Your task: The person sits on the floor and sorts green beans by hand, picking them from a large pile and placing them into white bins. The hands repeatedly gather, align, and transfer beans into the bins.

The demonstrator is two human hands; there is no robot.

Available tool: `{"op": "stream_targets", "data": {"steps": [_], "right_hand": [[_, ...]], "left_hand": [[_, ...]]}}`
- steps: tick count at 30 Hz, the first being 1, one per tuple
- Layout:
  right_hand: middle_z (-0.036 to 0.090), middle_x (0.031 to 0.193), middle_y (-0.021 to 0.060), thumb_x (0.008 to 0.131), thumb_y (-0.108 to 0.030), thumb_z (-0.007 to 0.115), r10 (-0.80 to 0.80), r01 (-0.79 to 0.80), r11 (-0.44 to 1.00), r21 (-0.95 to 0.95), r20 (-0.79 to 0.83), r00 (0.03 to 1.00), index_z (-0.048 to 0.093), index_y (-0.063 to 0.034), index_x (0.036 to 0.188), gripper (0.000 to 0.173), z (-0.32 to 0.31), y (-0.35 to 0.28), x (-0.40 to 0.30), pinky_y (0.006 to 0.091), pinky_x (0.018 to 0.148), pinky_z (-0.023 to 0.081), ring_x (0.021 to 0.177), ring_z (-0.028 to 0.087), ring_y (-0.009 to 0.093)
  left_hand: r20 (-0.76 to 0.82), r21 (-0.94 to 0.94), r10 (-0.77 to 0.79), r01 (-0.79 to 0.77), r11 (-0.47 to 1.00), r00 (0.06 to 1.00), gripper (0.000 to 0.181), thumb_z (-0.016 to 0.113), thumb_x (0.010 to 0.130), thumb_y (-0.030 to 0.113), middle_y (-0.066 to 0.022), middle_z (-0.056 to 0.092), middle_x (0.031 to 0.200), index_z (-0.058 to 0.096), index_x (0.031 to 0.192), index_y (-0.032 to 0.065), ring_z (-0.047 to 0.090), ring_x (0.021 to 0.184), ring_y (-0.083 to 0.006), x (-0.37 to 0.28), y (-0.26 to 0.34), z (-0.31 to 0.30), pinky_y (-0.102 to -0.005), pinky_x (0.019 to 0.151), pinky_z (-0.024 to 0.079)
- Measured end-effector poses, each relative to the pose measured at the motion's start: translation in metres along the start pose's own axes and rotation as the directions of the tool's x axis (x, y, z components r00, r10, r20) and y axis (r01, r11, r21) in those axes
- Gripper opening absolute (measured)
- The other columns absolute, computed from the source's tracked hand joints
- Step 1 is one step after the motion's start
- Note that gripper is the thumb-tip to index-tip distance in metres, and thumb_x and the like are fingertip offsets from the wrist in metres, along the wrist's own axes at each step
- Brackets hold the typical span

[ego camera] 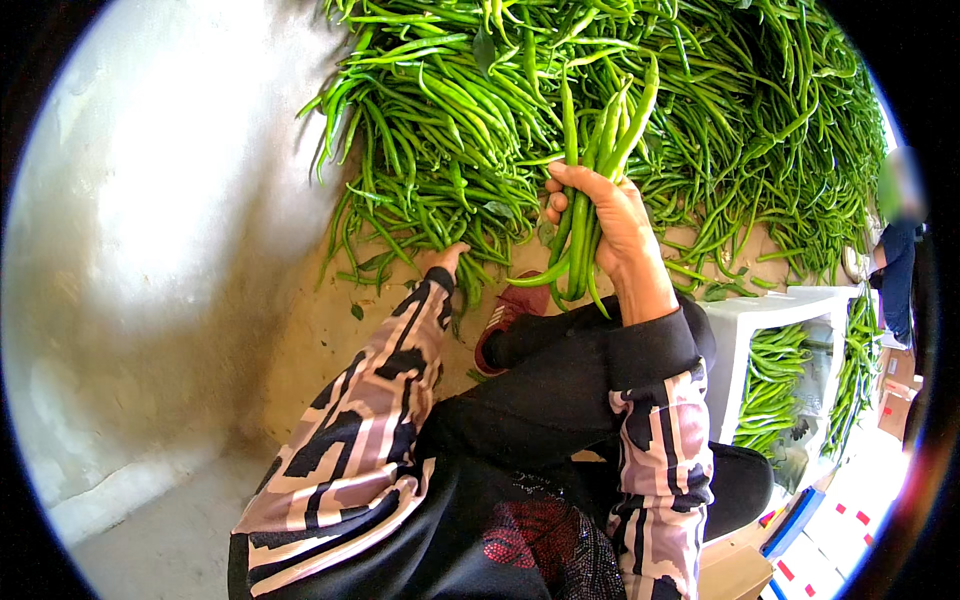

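My right hand (619, 214) is closed around a small bunch of long green chili peppers (636, 120). Their upper ends fan out above the fist, and the lower ends hang below it over my knee. At the near left edge of a large heap of green chili peppers (465, 112), my left hand (448, 260) reaches down among the peppers. Its fingers are mostly hidden by the hand itself and the peppers, so whether it grips any is unclear. Several peppers (471, 283) lie right beside it.
A pale wall (172, 225) rises on the left. My red shoe (517, 307) rests on the brown floor near the heap. To the right stands a white box (772, 304) with peppers inside, near another person's leg (896, 277). A cardboard box (735, 574) sits at lower right.
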State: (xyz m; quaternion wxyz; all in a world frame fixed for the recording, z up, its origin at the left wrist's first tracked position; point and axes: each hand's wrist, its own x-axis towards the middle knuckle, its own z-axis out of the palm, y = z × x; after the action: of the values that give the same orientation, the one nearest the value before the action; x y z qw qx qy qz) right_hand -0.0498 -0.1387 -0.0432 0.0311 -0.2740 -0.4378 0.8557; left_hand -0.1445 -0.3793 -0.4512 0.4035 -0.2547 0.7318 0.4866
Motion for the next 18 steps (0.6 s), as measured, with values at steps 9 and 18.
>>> {"op": "stream_targets", "data": {"steps": [9,18], "right_hand": [[0.063,0.073,0.0066,0.080,-0.009,0.072,0.002,-0.003,1.000,0.028,0.030,1.000,0.062,0.0001,0.087,0.015,0.004,0.000,-0.002,0.0284,0.053,0.054,0.057,0.059,0.013],[0.064,0.073,0.0080,0.079,-0.009,0.072,-0.025,0.023,0.999,0.037,0.078,0.997,0.064,0.0018,0.086,0.015,0.005,0.001,-0.005,0.0296,0.053,0.056,0.057,0.061,0.014]], "left_hand": [[0.543,-0.119,0.102,-0.044,0.992,0.833,0.027,0.064,0.088,0.028,-0.0097,0.067,0.080,0.067,0.081,0.0026,0.061,0.074,-0.0219,-0.129,0.083,-0.093,-0.0333,0.073,0.047],[0.330,0.268,-0.202,0.114,0.957,0.922,0.023,0.071,0.084,0.019,-0.0053,0.066,0.076,0.065,0.097,0.0014,0.060,0.054,-0.0154,-0.274,0.178,-0.206,-0.0280,0.048,0.050]]}}
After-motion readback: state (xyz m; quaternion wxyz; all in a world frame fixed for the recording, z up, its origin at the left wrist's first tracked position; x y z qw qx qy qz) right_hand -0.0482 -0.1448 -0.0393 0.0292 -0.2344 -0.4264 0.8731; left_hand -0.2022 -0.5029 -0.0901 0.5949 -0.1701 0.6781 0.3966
